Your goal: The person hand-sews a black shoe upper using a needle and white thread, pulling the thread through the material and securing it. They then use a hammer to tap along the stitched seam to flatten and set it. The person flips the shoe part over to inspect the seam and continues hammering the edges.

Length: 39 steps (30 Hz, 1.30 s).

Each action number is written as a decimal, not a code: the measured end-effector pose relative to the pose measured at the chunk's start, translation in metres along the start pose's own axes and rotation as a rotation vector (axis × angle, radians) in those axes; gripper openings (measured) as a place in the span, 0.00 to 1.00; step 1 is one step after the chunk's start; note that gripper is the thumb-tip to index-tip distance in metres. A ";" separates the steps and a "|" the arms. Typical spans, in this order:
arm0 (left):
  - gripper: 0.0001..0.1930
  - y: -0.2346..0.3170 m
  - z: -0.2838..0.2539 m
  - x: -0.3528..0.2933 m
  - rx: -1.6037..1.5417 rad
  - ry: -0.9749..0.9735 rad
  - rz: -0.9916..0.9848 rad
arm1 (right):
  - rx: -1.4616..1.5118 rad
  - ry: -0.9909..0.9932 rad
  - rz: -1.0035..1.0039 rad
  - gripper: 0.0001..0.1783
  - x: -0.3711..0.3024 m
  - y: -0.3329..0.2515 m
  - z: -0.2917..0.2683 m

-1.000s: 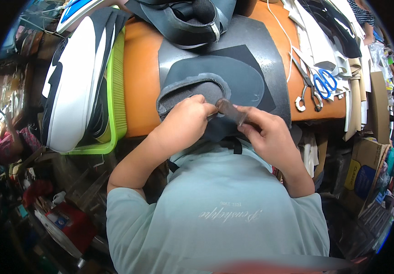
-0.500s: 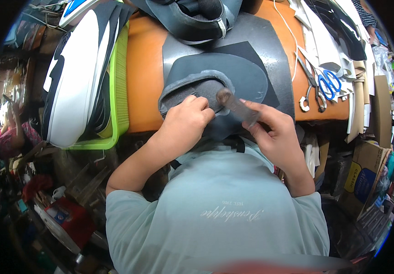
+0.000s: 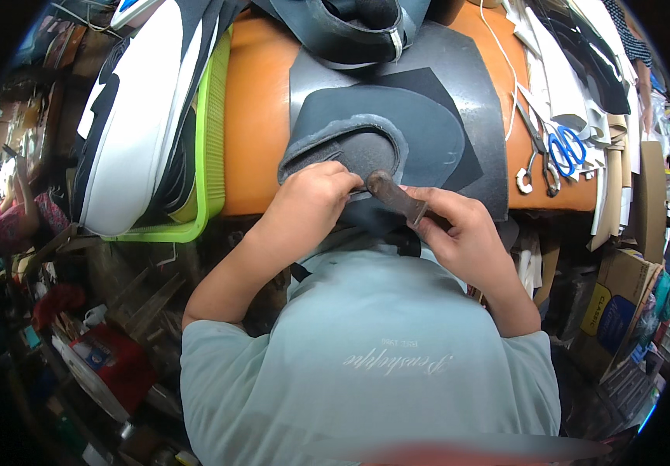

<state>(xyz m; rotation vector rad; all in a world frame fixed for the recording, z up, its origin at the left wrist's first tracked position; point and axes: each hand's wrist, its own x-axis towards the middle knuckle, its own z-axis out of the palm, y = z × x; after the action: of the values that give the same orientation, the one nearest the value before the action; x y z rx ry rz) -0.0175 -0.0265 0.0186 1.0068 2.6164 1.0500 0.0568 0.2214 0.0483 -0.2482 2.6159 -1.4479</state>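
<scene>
1 tool (image 3: 398, 198) clamped R hand (image 3: 463, 225), axis diag., round end fwd-L; L hand (image 3: 317, 196) pinching shoe pc. (image 3: 371, 149)

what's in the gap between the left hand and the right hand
The head view shows a brownish tool there, held by the right hand, its rounded end close to the left hand.

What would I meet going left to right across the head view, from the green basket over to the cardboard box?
Green basket, left hand, dark hand tool, right hand, blue-handled scissors, cardboard box.
</scene>
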 end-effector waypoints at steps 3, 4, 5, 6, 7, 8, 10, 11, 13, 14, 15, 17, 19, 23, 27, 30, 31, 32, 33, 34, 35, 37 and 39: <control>0.08 0.000 -0.004 -0.005 0.051 -0.022 -0.022 | 0.027 -0.006 0.025 0.23 0.002 0.001 0.003; 0.07 0.000 -0.004 -0.006 0.082 -0.026 -0.003 | 0.021 -0.006 0.020 0.23 0.002 0.002 0.002; 0.07 0.000 -0.004 -0.006 0.111 -0.036 0.008 | 0.014 -0.006 0.015 0.23 0.003 0.002 0.002; 0.07 0.000 -0.004 -0.007 0.131 -0.030 0.031 | 0.000 -0.017 0.019 0.23 0.003 0.001 0.000; 0.07 0.000 -0.004 -0.007 0.149 -0.030 0.047 | -0.015 -0.028 0.023 0.24 0.003 0.000 -0.001; 0.07 0.001 -0.003 -0.007 0.164 -0.026 0.060 | -0.031 -0.046 0.027 0.24 0.002 -0.002 -0.003; 0.08 0.002 -0.003 -0.007 0.190 -0.044 0.063 | -0.020 -0.002 -0.019 0.24 0.002 -0.005 -0.006; 0.08 0.003 -0.003 -0.008 0.188 -0.040 0.070 | -0.013 0.016 -0.042 0.25 0.002 -0.007 -0.006; 0.09 0.005 -0.005 -0.010 0.180 -0.056 0.077 | 0.102 0.093 -0.158 0.25 0.004 -0.008 -0.002; 0.09 0.006 -0.006 -0.011 0.193 -0.072 0.069 | 0.162 0.145 -0.234 0.26 0.005 -0.008 0.001; 0.10 0.006 -0.006 -0.011 0.200 -0.076 0.067 | 0.136 0.080 -0.153 0.25 0.007 -0.008 0.004; 0.10 0.006 -0.007 -0.012 0.211 -0.090 0.056 | 0.069 -0.051 0.005 0.25 0.009 -0.005 0.010; 0.11 0.005 -0.006 -0.012 0.209 -0.098 0.045 | 0.017 -0.041 0.007 0.24 0.007 0.002 0.004; 0.11 0.004 -0.008 -0.011 0.081 -0.013 -0.008 | 0.013 0.258 -0.051 0.23 0.005 0.031 -0.017; 0.12 0.013 -0.024 -0.012 0.036 -0.077 -0.068 | -0.352 0.595 -0.013 0.21 0.001 0.083 -0.061; 0.13 0.029 -0.041 -0.011 0.071 -0.094 -0.052 | -0.457 0.666 0.149 0.21 0.000 0.114 -0.088; 0.13 0.036 -0.045 -0.010 0.075 -0.081 -0.044 | -0.473 0.645 0.224 0.20 0.000 0.117 -0.094; 0.13 0.042 -0.050 -0.009 0.080 -0.069 -0.029 | -0.487 0.634 0.177 0.20 0.003 0.118 -0.097; 0.14 0.048 -0.055 -0.007 0.076 -0.088 -0.007 | -0.496 0.619 0.190 0.19 0.005 0.113 -0.098; 0.14 0.054 -0.059 -0.004 0.072 -0.108 0.025 | -0.503 0.608 0.272 0.19 0.008 0.104 -0.097; 0.15 0.061 -0.063 -0.001 0.069 -0.129 0.055 | -0.526 0.616 0.183 0.16 0.011 0.091 -0.094; 0.16 0.071 -0.065 0.009 0.039 -0.187 0.186 | -0.182 0.534 -0.038 0.15 0.014 0.057 -0.080; 0.18 0.081 -0.061 0.020 0.030 -0.203 0.325 | 0.053 0.166 -0.223 0.18 0.007 0.017 -0.069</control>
<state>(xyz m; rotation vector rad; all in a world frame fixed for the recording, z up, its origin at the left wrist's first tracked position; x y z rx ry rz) -0.0115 -0.0052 0.1199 1.4973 2.3640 0.9122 0.0348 0.2859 0.0694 -0.4442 2.7487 -1.6733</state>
